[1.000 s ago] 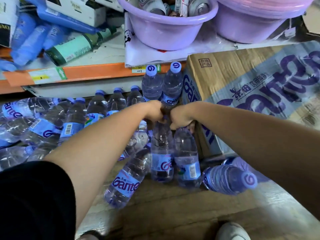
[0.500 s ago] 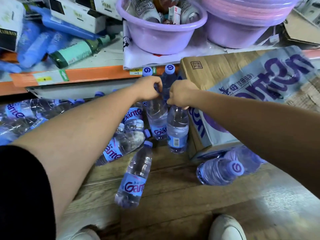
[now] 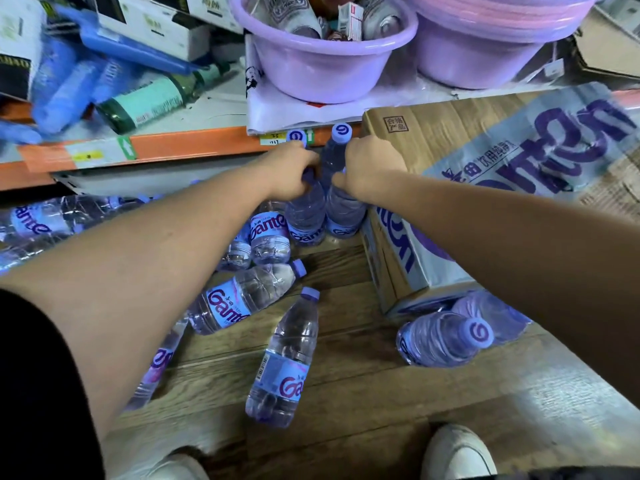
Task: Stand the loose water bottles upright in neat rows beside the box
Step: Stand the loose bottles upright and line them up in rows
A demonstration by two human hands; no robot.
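Both arms reached forward to the near corner of the cardboard box [image 3: 433, 133], where each hand gripped the neck of an upright water bottle. The left hand [image 3: 289, 171] had its fingers [image 3: 308, 174] curled shut around the top of the left held bottle [image 3: 304, 216], and the right hand [image 3: 369, 164] was likewise clamped on the right held bottle [image 3: 343, 213], the one just beside the box wall. The two bottles stood touching each other with their bases on or very near the wooden floor [image 3: 346, 386]; whether they were fully set down could not be told. Behind the hands, the caps of two more standing bottles [image 3: 341, 133] showed, so a short row against the box seemed to have been started. By that reading the work was at an early stage: perhaps four bottles stood, while many were still loose. Three lying bottles [image 3: 284, 358] sprawled on the floor in front of the row, a further one [image 3: 443, 337] lay on its side at the box's near corner, and a heap of bottles [image 3: 38, 220] lay at the far left under the orange shelf edge [image 3: 173, 147]. All of these still had to be stood up.
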